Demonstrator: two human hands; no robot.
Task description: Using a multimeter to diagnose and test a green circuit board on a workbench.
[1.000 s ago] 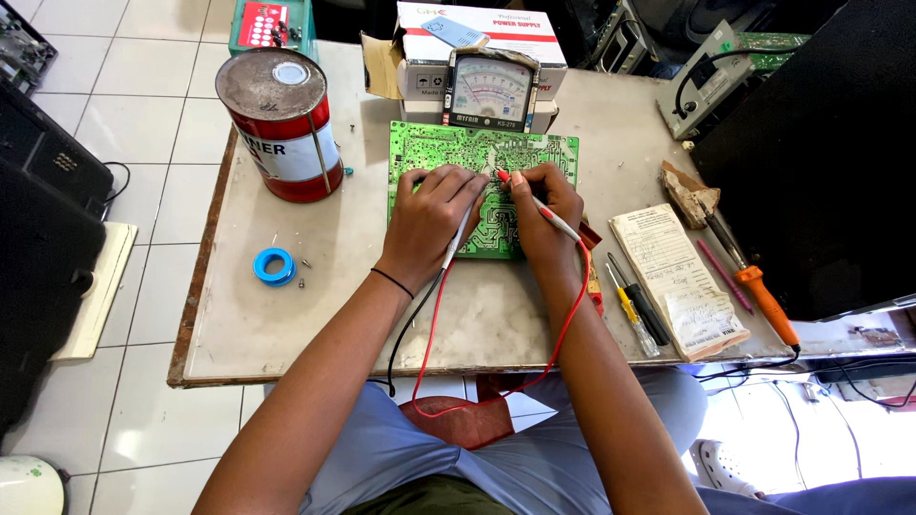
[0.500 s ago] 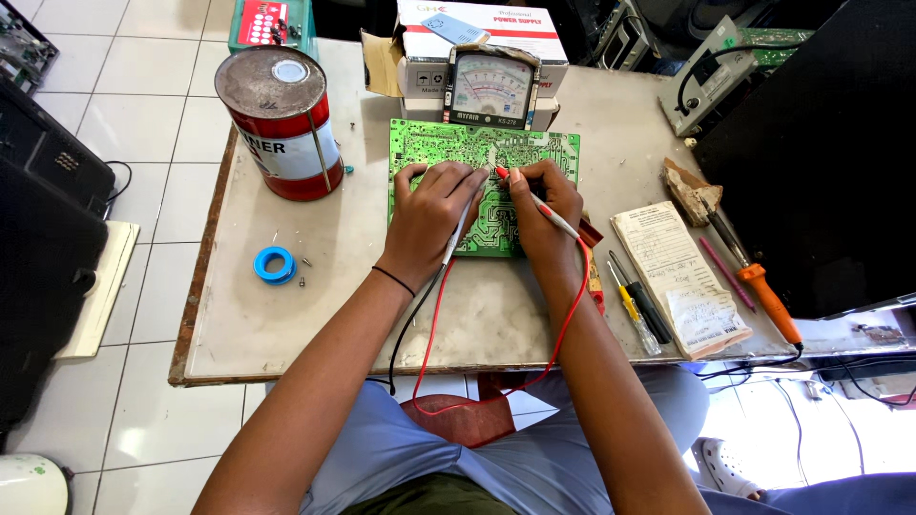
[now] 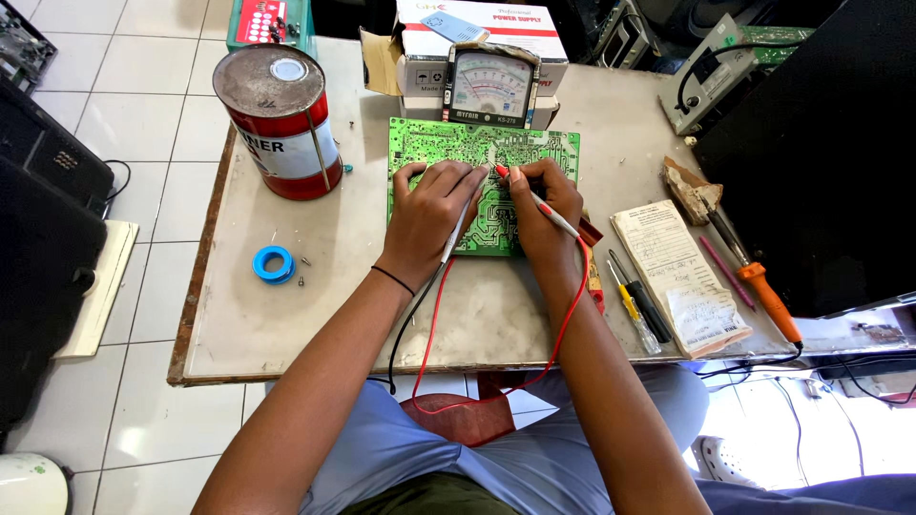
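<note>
Here, in the head view, both hands meet over a green circuit board point(image 3: 448, 153) lying flat on a worn table point(image 3: 315, 305) in the upper middle of the frame. The left hand point(image 3: 429, 215) rests on the board's left half with its fingers curled round a pale probe point(image 3: 456, 234); the probe runs down out of the hand to a black wire point(image 3: 405, 324) that drops off the near table edge. The right hand point(image 3: 544, 205) sits just beside it, touching the board, fingers pinched shut on a red-tipped probe point(image 3: 534, 195) whose tip presses on the board near its centre. A red wire point(image 3: 563, 324) loops from this probe down past the table edge, in front of the person's lap.

Just above the board, at top centre, a dial meter point(image 3: 491, 84) leans against a white cardboard box point(image 3: 477, 24). In the upper left a red and white tin can point(image 3: 281, 119) stands upright on the table, well apart from the board. Below it, left of centre, lies a small blue roll point(image 3: 274, 263). To the right of the hands lie screwdrivers point(image 3: 634, 305), then a paper booklet point(image 3: 679, 277), and further right an orange-handled soldering iron point(image 3: 759, 286) near the table's right edge
</note>
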